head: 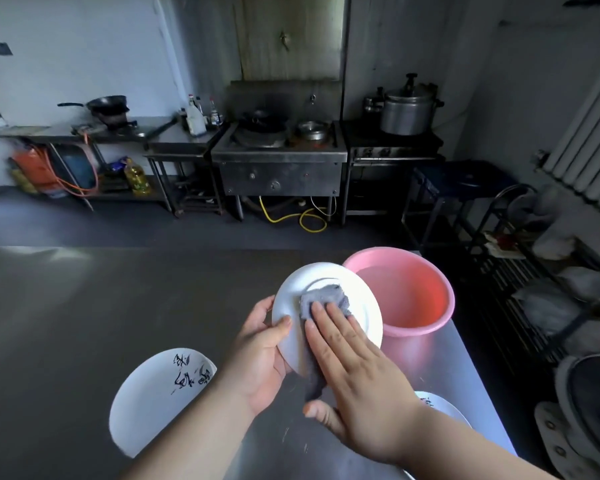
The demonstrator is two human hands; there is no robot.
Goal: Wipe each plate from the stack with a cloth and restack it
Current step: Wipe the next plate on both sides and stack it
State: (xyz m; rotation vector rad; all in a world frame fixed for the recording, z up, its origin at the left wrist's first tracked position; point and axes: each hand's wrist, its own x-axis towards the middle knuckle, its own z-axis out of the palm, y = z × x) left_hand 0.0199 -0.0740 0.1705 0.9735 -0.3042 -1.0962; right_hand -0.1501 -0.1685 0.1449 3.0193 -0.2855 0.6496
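- Three white plates show: one held plate (357, 292) raised over the steel table (66, 323), underside up; a marked plate (160, 396) lying lower left; a third plate (440, 407) lower right, mostly hidden by the forearm.
- Left hand (260, 358) grips the held plate's left rim, thumb on top.
- Right hand (354, 372), fingers straight, presses one grey cloth (323, 296) flat against it.
- One pink basin (426, 327) (holding water) stands just beyond.
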